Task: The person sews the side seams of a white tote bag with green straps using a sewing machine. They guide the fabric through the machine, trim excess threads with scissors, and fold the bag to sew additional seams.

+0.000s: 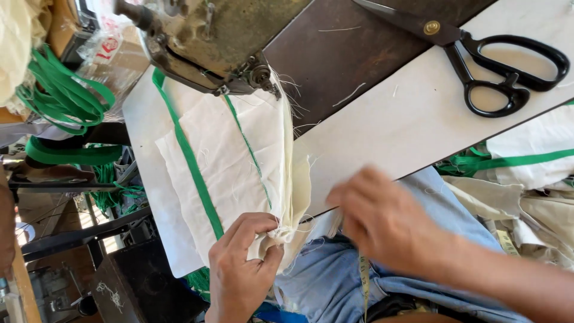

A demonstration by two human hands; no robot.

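Note:
A cream cloth piece (227, 161) lies on the sewing table under the head of an old sewing machine (209, 42). A green binding strip (191, 161) runs along the cloth and a thinner green line crosses it. My left hand (242, 263) pinches the frayed near corner of the cloth at the table's front edge. To its right, my right hand (382, 221) is blurred and hovers over my lap, just off the table edge; nothing shows in it.
Black-handled scissors (496, 66) lie at the far right of the white table top (406, 119). Loops of green strip (60, 96) hang at the left. A pile of cream cloth with green trim (526, 173) sits at the right. A measuring tape (363, 275) hangs over my blue-clad lap.

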